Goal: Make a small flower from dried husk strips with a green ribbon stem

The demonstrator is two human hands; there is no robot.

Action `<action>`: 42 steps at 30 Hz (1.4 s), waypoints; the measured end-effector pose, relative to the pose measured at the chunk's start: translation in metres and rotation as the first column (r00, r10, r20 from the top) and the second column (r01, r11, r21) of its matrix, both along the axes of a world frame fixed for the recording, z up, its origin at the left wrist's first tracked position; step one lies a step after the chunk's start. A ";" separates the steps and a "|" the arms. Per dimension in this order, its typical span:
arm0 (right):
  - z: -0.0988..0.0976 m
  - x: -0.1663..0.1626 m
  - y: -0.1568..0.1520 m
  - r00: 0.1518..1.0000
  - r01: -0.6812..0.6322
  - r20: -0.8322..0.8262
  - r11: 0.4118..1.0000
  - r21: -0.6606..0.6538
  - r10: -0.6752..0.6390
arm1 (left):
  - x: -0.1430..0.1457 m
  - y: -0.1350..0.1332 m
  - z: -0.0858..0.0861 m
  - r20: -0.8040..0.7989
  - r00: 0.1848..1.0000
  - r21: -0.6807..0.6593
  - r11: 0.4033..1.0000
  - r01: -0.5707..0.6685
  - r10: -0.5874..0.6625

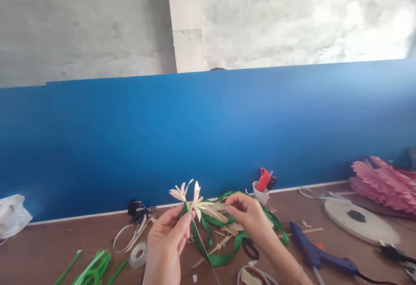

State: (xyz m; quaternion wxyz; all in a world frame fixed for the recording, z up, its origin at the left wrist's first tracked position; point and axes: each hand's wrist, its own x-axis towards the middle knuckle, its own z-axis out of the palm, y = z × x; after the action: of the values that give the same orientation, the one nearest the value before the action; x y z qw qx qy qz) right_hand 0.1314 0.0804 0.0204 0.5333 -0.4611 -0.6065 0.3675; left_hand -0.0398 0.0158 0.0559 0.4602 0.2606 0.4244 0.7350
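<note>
My left hand (168,237) pinches the base of craft flowers with pale cream petals. One flower (178,194) leans left above a green-wrapped neck; another flower (198,202) stands to its right with petals spread. From the pinch a thin stem (205,252) slants down to the lower right. My right hand (248,215) is just right of the flowers, its fingertips drawn together; whatever they hold, if anything, I cannot make out. Under and around it lie loops of green ribbon (222,260) and pale flat strips (227,237).
A purple glue gun (320,252), a round pale disc (360,224) and pink pleated paper (383,183) are on the right. A white cup (261,194) holds pens. At left are green stems (94,270), a tape roll (138,254) and a white bag (14,215). A blue partition (195,133) stands behind.
</note>
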 end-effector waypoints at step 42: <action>0.020 -0.053 -0.042 0.989 -0.054 0.141 0.798 0.601 -0.039 | 0.011 0.005 -0.016 -0.026 0.990 0.103 0.984 0.143 -0.141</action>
State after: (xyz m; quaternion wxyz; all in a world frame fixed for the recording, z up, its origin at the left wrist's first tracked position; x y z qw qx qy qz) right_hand 0.0789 0.0388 0.0402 0.6049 -0.2908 -0.7310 0.1229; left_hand -0.0284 0.0209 0.0394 0.4931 0.3205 0.3701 0.7191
